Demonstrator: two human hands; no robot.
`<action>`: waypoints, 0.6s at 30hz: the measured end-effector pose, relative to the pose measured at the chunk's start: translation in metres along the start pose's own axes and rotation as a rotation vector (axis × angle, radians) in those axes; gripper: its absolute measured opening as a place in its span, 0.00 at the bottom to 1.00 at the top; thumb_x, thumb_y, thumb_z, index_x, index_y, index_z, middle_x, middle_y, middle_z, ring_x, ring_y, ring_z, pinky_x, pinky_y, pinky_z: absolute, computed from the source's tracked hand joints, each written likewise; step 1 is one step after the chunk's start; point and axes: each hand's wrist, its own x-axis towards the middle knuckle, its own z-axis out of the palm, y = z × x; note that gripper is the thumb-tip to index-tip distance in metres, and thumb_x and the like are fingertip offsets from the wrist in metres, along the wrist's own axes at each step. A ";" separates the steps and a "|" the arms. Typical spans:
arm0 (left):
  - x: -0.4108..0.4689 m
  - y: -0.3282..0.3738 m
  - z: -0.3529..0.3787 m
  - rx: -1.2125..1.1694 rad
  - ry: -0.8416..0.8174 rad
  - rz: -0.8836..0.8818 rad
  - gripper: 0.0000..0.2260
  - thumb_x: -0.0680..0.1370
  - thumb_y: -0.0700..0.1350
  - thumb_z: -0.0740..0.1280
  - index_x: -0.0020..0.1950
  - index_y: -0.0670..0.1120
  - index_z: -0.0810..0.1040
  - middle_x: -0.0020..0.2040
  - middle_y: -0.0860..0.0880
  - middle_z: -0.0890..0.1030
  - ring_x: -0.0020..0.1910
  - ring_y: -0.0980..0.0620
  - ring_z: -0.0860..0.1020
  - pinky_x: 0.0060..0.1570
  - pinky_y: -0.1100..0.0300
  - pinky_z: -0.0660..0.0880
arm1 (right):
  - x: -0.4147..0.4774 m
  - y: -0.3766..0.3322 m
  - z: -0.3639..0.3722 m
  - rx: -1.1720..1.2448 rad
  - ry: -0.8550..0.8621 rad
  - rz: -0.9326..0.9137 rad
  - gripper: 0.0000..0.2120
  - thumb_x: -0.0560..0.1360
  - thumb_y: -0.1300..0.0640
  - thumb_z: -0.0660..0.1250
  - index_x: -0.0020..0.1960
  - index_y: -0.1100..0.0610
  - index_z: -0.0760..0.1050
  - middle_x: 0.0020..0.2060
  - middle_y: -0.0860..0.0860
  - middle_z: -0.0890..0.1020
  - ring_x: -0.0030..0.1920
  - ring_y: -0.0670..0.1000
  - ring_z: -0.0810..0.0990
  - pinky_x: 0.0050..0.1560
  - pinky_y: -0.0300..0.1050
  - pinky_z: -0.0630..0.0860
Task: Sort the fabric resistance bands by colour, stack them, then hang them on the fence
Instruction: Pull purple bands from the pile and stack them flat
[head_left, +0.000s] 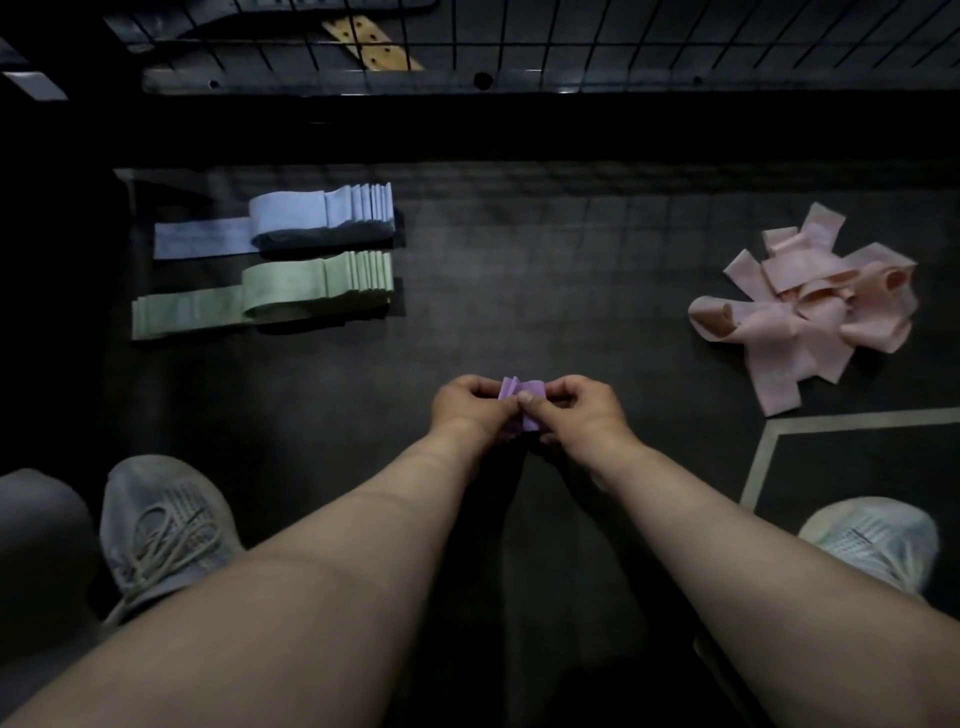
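Hands are working the stacking step: left hand (470, 408) and right hand (574, 410) are both pinching the purple bands (521, 397), squaring edges low over the floor. Blue stack (311, 213) and green stack (306, 283) are lying done; pink pile (815, 306) is waiting unsorted. Next likely needs setting purple beside green, open floor there. Fence (623, 41) is standing beyond.

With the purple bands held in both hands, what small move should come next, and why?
Likely set the purple bands, gripped by left hand and right hand, down near the green stack: it and the blue stack already lie in a neat row, while the pink pile lies loose.
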 end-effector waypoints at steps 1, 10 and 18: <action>-0.001 0.001 0.000 -0.049 -0.037 -0.027 0.07 0.73 0.39 0.75 0.48 0.40 0.79 0.44 0.38 0.83 0.40 0.44 0.82 0.43 0.51 0.81 | -0.001 -0.001 0.000 0.034 -0.004 0.005 0.07 0.73 0.56 0.75 0.42 0.57 0.78 0.35 0.53 0.83 0.29 0.45 0.78 0.29 0.38 0.75; -0.008 0.017 -0.015 -0.108 -0.193 -0.212 0.18 0.74 0.35 0.54 0.52 0.39 0.83 0.43 0.41 0.83 0.44 0.43 0.82 0.41 0.57 0.77 | -0.002 -0.006 -0.007 -0.197 -0.007 -0.035 0.18 0.67 0.50 0.80 0.48 0.58 0.78 0.39 0.49 0.83 0.38 0.46 0.80 0.39 0.38 0.77; 0.014 0.010 -0.025 0.197 0.051 0.122 0.13 0.74 0.32 0.62 0.42 0.50 0.78 0.48 0.44 0.81 0.42 0.50 0.79 0.40 0.62 0.76 | -0.002 -0.017 -0.011 -0.401 -0.030 -0.195 0.06 0.72 0.58 0.74 0.46 0.54 0.78 0.38 0.47 0.82 0.38 0.46 0.79 0.41 0.39 0.76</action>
